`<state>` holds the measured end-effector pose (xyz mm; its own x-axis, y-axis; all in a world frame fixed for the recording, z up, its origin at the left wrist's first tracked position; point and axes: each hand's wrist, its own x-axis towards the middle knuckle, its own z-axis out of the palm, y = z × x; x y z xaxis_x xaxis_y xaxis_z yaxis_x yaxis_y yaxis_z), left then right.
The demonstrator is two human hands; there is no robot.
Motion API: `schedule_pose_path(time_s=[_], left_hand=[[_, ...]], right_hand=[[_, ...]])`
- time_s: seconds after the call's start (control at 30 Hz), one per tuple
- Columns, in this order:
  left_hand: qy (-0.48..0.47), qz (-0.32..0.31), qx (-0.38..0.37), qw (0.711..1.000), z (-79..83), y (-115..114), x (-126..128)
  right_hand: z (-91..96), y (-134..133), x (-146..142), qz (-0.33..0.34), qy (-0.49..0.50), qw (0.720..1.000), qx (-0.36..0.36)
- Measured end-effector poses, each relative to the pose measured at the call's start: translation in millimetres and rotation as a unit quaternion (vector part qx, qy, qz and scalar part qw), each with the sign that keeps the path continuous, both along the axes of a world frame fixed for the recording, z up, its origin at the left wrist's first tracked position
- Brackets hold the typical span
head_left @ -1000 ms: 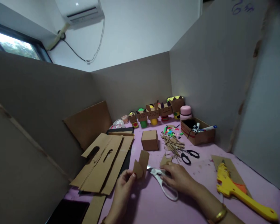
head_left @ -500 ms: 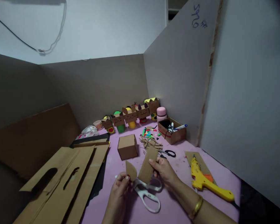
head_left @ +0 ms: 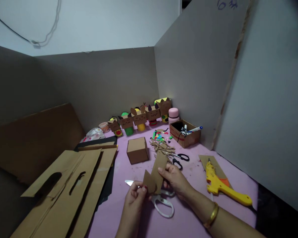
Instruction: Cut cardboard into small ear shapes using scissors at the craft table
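Between finger and thumb, my left hand (head_left: 136, 196) pinches a small pointed cardboard piece (head_left: 149, 181). A longer rectangular cardboard strip (head_left: 159, 167) is gripped in my right hand (head_left: 173, 178), tilted with its top end away from me. The small piece overlaps the strip's lower left side. White-handled scissors (head_left: 164, 211) lie on the table below both hands, partly covered by the cardboard and my left hand; a blade tip shows to the left. A closed cardboard box (head_left: 137, 151) sits just beyond my hands.
Flat cardboard sheets (head_left: 64, 185) cover the left side. A yellow glue gun (head_left: 221, 188) rests on cardboard at right. Black-handled scissors (head_left: 183, 157) lie beside cardboard scraps (head_left: 161, 146). Behind stand several cardboard-headed figures (head_left: 139, 117), a pink bottle (head_left: 173, 114) and an open box of pens (head_left: 186, 138).
My left hand has moved right, bringing the small pointed piece up against the strip, where a gap showed before. The camera view has shifted slightly.
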<state>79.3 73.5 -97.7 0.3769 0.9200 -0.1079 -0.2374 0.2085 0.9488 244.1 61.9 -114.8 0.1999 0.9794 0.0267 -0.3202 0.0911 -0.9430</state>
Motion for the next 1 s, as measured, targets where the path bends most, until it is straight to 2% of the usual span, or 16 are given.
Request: schedule_pose_path(time_s=[0.07, 0.2, 0.4, 0.6, 0.83, 1.0], left_hand=[[0.028, 0.024, 0.017, 0.999, -1.7, 0, 0], [0.070, 0.042, 0.036, 0.996, 1.4, 2, -2], [0.084, 0.059, 0.021, 0.994, 1.2, 2, -4], [0.042, 0.155, 0.059, 0.985, 4.1, 11, -12], [0.024, 0.214, 0.094, 0.972, 10.8, 18, -23], [0.009, 0.213, 0.086, 0.973, 11.4, 20, -24]], right_hand=[[0.0, 0, -2, 0.000, 0.002, 1.000, 0.005], [3.5, 2, 1, -0.043, 0.023, 0.999, 0.024], [9.2, 3, 12, -0.049, 0.019, 0.998, 0.033], [11.2, 2, 15, 0.025, 0.006, 0.999, 0.026], [9.6, -12, 6, 0.187, -0.023, 0.982, -0.034], [3.9, -11, 5, 0.196, -0.021, 0.979, -0.050]])
